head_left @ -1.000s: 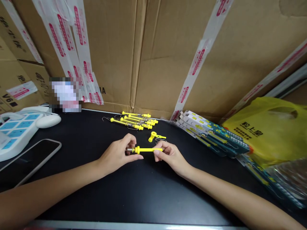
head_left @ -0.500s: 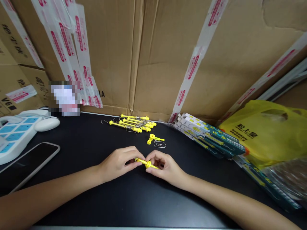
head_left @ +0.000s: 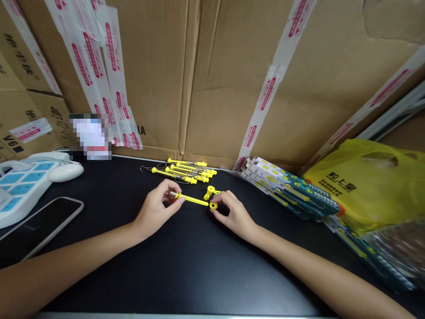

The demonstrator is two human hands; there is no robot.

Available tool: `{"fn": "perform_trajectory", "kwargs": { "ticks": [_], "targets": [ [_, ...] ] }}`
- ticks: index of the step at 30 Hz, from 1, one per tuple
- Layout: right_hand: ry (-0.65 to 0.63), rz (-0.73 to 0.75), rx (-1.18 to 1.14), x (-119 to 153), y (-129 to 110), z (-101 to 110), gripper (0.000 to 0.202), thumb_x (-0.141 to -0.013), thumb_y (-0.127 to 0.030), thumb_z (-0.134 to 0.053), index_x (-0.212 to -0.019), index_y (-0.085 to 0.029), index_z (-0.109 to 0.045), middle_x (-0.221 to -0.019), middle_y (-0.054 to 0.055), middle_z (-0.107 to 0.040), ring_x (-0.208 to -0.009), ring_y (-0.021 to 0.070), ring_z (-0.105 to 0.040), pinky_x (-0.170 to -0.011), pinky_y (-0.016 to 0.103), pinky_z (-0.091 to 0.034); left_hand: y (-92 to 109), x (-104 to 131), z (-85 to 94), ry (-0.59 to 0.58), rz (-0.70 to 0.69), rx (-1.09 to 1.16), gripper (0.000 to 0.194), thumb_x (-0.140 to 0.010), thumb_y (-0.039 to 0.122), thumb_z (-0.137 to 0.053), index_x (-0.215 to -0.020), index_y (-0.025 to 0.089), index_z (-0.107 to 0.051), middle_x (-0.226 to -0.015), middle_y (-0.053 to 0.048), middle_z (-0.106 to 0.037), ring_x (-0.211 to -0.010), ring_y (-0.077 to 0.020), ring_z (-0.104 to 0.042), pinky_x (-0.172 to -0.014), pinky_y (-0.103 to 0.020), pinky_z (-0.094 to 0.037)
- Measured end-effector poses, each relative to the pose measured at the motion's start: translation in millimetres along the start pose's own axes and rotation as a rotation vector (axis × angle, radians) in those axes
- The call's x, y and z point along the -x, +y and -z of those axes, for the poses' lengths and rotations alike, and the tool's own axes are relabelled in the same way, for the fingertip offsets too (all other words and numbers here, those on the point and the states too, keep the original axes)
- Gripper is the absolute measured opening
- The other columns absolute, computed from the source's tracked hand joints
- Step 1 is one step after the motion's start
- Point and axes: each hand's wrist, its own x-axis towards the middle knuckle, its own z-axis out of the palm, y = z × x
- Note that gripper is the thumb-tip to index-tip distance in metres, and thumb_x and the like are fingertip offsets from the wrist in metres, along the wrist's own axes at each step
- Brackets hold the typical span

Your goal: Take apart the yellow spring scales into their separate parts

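My left hand (head_left: 158,208) is closed around the metallic end of a thin yellow spring scale rod (head_left: 195,200), just behind its yellow collar. The rod's free end points right, towards a small yellow ring-shaped cap (head_left: 213,205) with a dark hole. My right hand (head_left: 234,215) pinches this cap between thumb and fingertips, close to the rod's tip; whether they touch I cannot tell. Just behind the right hand lie loose yellow plastic parts (head_left: 210,190), partly covered by its fingers.
Several yellow spring scales (head_left: 186,170) with wire hooks lie in a pile at the back. To the right are printed boxes (head_left: 282,181) and a yellow plastic bag (head_left: 361,181). A phone (head_left: 40,228) and a white power strip (head_left: 29,181) lie left. Cardboard (head_left: 226,88) stands behind.
Both hands have moved slightly up and away from each other. The rod now shows at length in the left hand, and the ring-shaped cap is off it, in the right fingertips.
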Motion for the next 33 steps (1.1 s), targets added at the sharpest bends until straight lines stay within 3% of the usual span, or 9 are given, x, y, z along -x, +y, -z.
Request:
{"fn": "perform_trajectory", "kwargs": {
  "ticks": [8, 13, 16, 19, 22, 26, 30, 33],
  "targets": [
    [-0.06, 0.039, 0.263, -4.4, 5.5, -0.9, 0.02, -0.081, -0.02, -0.062, -0.1, -0.023, -0.062, -0.099, 0.007, -0.059, -0.091, 0.022, -0.052, -0.077, 0.036, -0.042, -1.0, 1.1, -2.7, -0.082, 0.001, -0.011, 0.015, -0.082, 0.03, -0.058, -0.085, 0.017, -0.051, -0.078, 0.002, -0.055, -0.068, -0.0099, -0.057, -0.063, -0.022, -0.049],
    [-0.027, 0.025, 0.219, -2.7, -2.7, 3.7, 0.02, -0.088, -0.024, -0.05, -0.106, -0.022, -0.06, -0.099, 0.008, -0.059, -0.09, 0.0217, -0.051, -0.078, 0.036, -0.04, -1.9, 1.0, -3.2, -0.126, -0.003, -0.021, 0.016, -0.082, 0.031, -0.059, -0.085, 0.017, -0.052, -0.078, 0.003, -0.055, -0.067, -0.0094, -0.056, -0.063, -0.022, -0.048],
    [-0.083, 0.093, 0.103, 3.1, -18.7, 5.5, 0.023, -0.094, -0.025, -0.038, -0.1, -0.021, -0.059, -0.091, 0.006, -0.061, -0.086, 0.0197, -0.051, -0.078, 0.035, -0.038, -0.9, 2.6, -4.4, -0.202, 0.001, -0.016, 0.016, -0.081, 0.032, -0.061, -0.085, 0.018, -0.053, -0.078, 0.003, -0.056, -0.068, -0.0095, -0.056, -0.065, -0.023, -0.048],
    [-0.176, 0.141, 0.089, 9.5, -33.1, 1.9, 0.018, -0.091, -0.033, -0.048, -0.091, -0.02, -0.06, -0.076, 0.004, -0.059, -0.075, 0.0181, -0.05, -0.071, 0.032, -0.038, 0.8, 5.4, -5.7, -0.264, 0.003, 0.007, 0.019, -0.08, 0.035, -0.062, -0.085, 0.018, -0.055, -0.078, 0.003, -0.058, -0.069, -0.0102, -0.057, -0.066, -0.024, -0.048],
    [-0.147, 0.136, 0.062, 10.4, -34.8, -0.5, 0.017, -0.09, -0.032, -0.05, -0.083, -0.02, -0.06, -0.065, 0.001, -0.055, -0.066, 0.0153, -0.049, -0.066, 0.03, -0.037, 1.9, 6.7, -6.0, -0.282, 0.015, 0.06, 0.026, -0.08, 0.034, -0.063, -0.099, 0.019, -0.055, -0.086, 0.0, -0.062, -0.076, -0.0124, -0.06, -0.069, -0.026, -0.05],
    [0.065, 0.025, 0.113, -0.8, -14.3, 12.2, 0.02, -0.09, -0.032, -0.048, -0.08, -0.019, -0.059, -0.065, 0.002, -0.054, -0.061, 0.0145, -0.047, -0.061, 0.028, -0.037, 1.1, 4.0, -4.7, -0.22, 0.02, 0.095, 0.052, -0.08, 0.03, -0.062, -0.126, 0.022, -0.038, -0.114, -0.008, -0.058, -0.092, -0.0163, -0.06, -0.073, -0.029, -0.052],
    [0.218, -0.118, 0.317, -15.9, 21.2, 33.7, 0.021, -0.089, -0.034, -0.048, -0.079, -0.018, -0.058, -0.064, 0.001, -0.051, -0.058, 0.0145, -0.046, -0.057, 0.026, -0.035, -0.2, 0.9, -2.5, -0.21, -0.027, -0.027, 0.027, -0.086, 0.029, -0.053, -0.112, 0.021, -0.052, -0.11, -0.006, -0.058, -0.094, -0.016, -0.058, -0.08, -0.031, -0.05],
    [0.171, -0.21, 0.504, -21.5, 45.9, 42.0, 0.02, -0.088, -0.032, -0.049, -0.078, -0.018, -0.059, -0.062, 0.001, -0.054, -0.059, 0.0159, -0.05, -0.056, 0.026, -0.033, -0.2, 0.7, -1.2, -0.241, -0.104, -0.137, 0.017, -0.088, 0.026, -0.05, -0.101, 0.02, -0.057, -0.102, -0.004, -0.06, -0.093, -0.0155, -0.057, -0.083, -0.031, -0.047]
  ]
}}
